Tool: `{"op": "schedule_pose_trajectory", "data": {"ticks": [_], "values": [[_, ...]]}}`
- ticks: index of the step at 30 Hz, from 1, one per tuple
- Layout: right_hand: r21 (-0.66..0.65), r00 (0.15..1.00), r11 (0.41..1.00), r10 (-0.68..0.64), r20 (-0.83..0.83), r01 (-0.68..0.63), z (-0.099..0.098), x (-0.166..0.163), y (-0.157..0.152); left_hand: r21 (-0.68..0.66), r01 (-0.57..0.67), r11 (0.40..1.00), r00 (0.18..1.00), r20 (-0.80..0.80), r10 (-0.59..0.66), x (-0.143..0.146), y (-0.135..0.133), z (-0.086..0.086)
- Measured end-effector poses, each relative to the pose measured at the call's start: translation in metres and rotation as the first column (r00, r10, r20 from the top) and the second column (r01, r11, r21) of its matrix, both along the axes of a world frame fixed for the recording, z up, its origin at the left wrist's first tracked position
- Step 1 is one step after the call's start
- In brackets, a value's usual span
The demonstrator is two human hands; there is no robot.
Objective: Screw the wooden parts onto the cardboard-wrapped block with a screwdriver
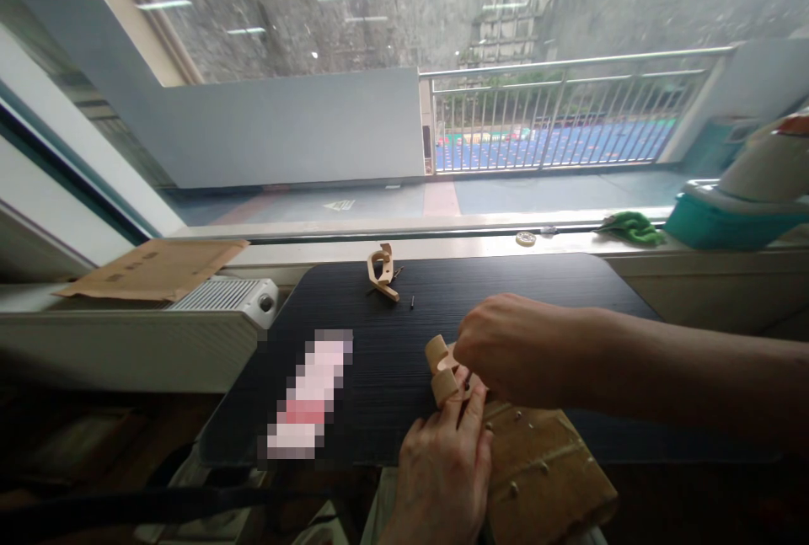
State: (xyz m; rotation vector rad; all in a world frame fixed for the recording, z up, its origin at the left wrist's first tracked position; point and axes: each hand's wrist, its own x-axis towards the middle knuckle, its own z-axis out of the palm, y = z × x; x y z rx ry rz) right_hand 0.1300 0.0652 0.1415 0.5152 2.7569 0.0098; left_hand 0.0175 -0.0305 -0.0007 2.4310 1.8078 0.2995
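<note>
Find wooden piece (436, 353) at near side of bench (385, 376), a bit R of ctr. Lies just past left hand (442, 452), w/ fingers (471, 414) touching its top; sits just L of right hand (496, 351). Shows two rounded ends facing L; may run its long axis L–R, in under R fist, but can't tell for sure, mostly hidden. Of the two hands, nearer to L, in actual contact. On L: fingers slightly apart, laid across the wood; can't tell if clamped, w/ thumb grip unclear. On R: fingers curled together, apparently round thin dark shaft (468, 379) by L fingertips; can't make out any handle.

At near edge, R of L hand: brown block (549, 461), w/ small pale pegs (514, 488) on top. Toward far edge: curved wooden part (372, 271), w/ screw (413, 302) just beside. At L of bench: pixelated pinkish item (309, 398), unreadable.

Re containers: on sill (455, 250), far R, teal tub (726, 221), w/ green cloth (635, 227) just L. Can't see into tub; above it, pale bulky item (771, 162), maybe inside, maybe behind. Atop radiator (221, 294), L: flat cardboard envelope (164, 267), contents n/a.
</note>
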Motion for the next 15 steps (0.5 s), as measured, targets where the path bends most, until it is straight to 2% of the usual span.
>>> {"op": "schedule_pose_trajectory", "data": {"ticks": [8, 11, 15], "values": [[-0.008, 1.000, 1.000, -0.001, -0.010, 0.001, -0.0004, 0.0014, 0.0029, -0.019, 0.009, 1.000, 1.000, 0.012, -0.009, -0.0013, 0.0006, -0.0033], [-0.035, 0.999, 0.999, -0.031, -0.013, 0.031, 0.0003, 0.0027, 0.0049, -0.013, 0.012, 1.000, 1.000, -0.009, -0.012, -0.0011, 0.0017, -0.0037], [-0.047, 0.998, 0.999, -0.012, -0.057, 0.009, 0.0008, 0.0059, 0.0058, 0.010, 0.025, 1.000, 0.999, -0.047, -0.024, -0.0012, 0.0020, -0.0035]]}}
